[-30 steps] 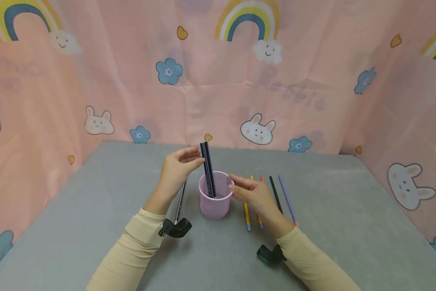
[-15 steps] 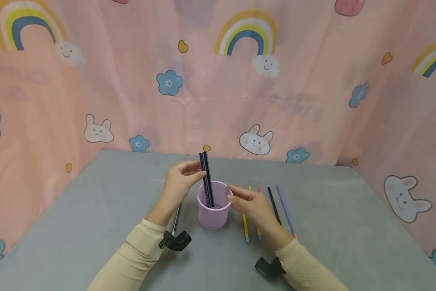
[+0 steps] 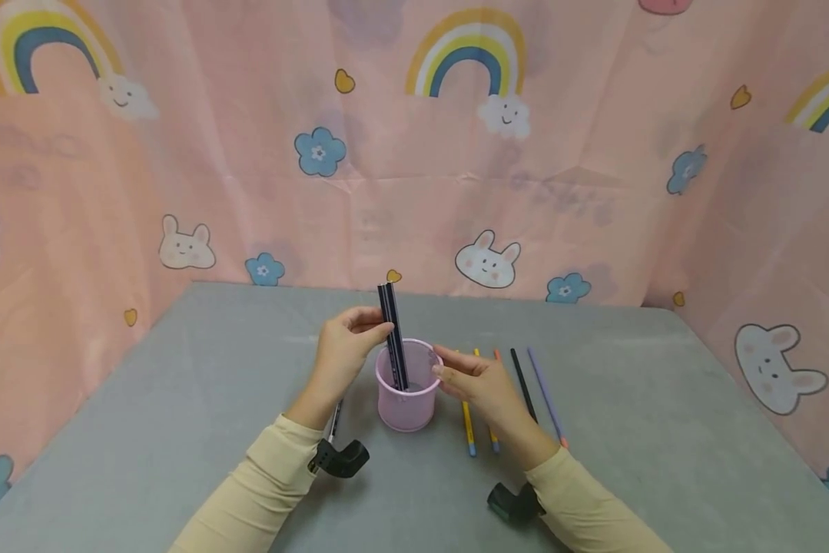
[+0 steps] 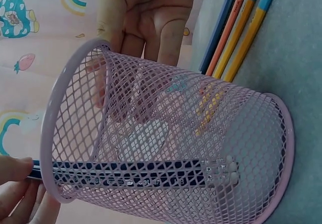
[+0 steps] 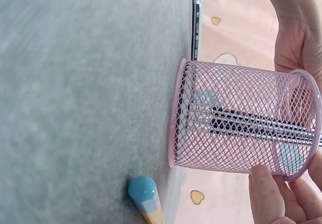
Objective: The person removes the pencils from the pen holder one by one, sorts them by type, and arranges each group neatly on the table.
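Observation:
A pink mesh pencil cup (image 3: 406, 415) stands upright on the grey table. Several dark pencils (image 3: 389, 315) lean inside it, their pale lower ends near the bottom, as both wrist views show through the mesh. My left hand (image 3: 338, 357) pinches these pencils above the rim between thumb and fingers. On the cup's right side my right hand (image 3: 486, 392) holds the wall just under the rim, thumb towards the front and fingers further back. In the right wrist view the right fingers (image 5: 266, 194) touch the mesh.
Right of the cup lie yellow pencils (image 3: 468, 430) with blue ends, an orange one (image 3: 497, 355), a black one (image 3: 522, 384) and a purple one (image 3: 544, 388). Another dark pencil (image 3: 335, 421) lies by the left wrist. A pink patterned cloth (image 3: 386, 207) hangs behind the table.
The head view has shifted slightly. My left fingers sit a little lower along the pencils than a second ago; the cup and right hand keep their places.

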